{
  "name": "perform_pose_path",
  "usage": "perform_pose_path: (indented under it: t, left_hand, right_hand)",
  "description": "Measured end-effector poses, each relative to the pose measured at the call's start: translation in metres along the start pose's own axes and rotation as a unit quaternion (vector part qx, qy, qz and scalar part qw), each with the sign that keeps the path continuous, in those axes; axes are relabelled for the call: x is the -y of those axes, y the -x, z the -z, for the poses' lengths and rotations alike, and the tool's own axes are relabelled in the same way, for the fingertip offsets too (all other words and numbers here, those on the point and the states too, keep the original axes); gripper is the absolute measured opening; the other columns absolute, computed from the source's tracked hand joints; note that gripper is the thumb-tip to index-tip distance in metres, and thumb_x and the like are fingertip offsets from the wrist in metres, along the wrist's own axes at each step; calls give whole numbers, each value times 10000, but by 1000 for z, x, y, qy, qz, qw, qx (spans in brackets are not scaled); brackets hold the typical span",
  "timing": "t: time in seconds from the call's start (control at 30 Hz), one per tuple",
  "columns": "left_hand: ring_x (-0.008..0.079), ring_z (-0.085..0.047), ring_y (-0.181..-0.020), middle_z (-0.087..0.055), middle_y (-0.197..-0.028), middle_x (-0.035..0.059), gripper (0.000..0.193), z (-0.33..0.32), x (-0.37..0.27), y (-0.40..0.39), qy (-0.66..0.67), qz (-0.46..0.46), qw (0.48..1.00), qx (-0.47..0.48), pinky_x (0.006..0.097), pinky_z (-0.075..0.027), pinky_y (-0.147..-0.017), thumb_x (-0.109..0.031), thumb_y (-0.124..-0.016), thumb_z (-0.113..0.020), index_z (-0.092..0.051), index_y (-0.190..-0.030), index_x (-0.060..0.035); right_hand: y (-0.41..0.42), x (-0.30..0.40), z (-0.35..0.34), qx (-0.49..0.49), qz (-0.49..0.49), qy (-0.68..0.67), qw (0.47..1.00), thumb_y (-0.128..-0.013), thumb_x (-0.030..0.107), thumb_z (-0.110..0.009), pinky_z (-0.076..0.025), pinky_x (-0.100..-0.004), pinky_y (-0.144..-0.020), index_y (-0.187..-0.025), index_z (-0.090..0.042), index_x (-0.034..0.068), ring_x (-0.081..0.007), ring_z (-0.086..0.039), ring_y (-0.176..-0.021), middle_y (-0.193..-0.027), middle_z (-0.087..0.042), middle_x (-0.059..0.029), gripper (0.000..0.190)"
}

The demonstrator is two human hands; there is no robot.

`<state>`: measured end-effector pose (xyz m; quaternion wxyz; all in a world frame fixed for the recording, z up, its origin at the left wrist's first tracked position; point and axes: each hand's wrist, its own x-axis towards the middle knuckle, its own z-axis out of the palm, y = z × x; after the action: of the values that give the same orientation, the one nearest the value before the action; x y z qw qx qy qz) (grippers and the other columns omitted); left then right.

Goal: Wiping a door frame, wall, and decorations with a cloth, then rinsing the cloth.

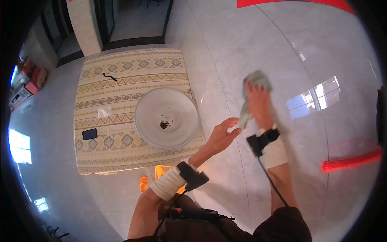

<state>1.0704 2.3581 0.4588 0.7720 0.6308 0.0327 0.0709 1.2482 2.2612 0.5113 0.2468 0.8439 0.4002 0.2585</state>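
Observation:
My right hand (258,101) is on a grey-green cloth (257,79) to the right of the table, slightly blurred, with the cloth bunched at its fingers and hanging toward my other hand. My left hand (225,131) is beside the cloth's lower end, thumb and fingers apart; whether it touches the cloth is unclear. Left of it, a round translucent basin (148,106) rests on the patterned tablecloth (121,106), with a small heap of dark granules (164,124) inside. Black bands with cables are around both wrists.
On the table lie a dark phone-like object (89,134) and a short black strap (109,77). An orange stool (161,171) and an orange slipper (143,184) are below its near edge. A red-bristled broom (350,160) lies at the right, and boxes (33,83) stand far left.

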Motion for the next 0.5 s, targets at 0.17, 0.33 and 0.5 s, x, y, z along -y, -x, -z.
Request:
perform_pose_path:
  t: [0.17,0.33,0.5]
  left_hand:
    - [225,-562,-1090,-589,-1154,145,406,-1,-25,-23,-12,-78,997,-17,326,-491,-841,-217,-865,-602,-506,-1207,-20]
    - [238,-573,-1073,-602,-1142,143,392,4,47,-1,-51,-9,998,-38,325,-491,-834,-216,-855,-606,-531,-1188,-23]
    - [236,-591,-1030,-626,-1099,125,381,40,189,79,-152,155,971,-98,330,-476,-844,-236,-829,-633,-569,-1146,-35]
  right_hand:
    - [-135,-75,57,-147,-25,148,978,-768,155,-534,-401,-420,-856,-1198,-513,85,-216,-555,-1001,-1141,-570,-51,436]
    - [-161,-60,32,-145,-4,57,988,-825,388,-540,-276,-532,-1020,-1240,-481,7,-351,-365,-1265,-1336,-427,-182,566]
    - [-85,30,-116,-109,89,41,989,-763,129,-549,-417,-414,-860,-1219,-491,97,-209,-511,-1078,-1206,-542,-41,461]
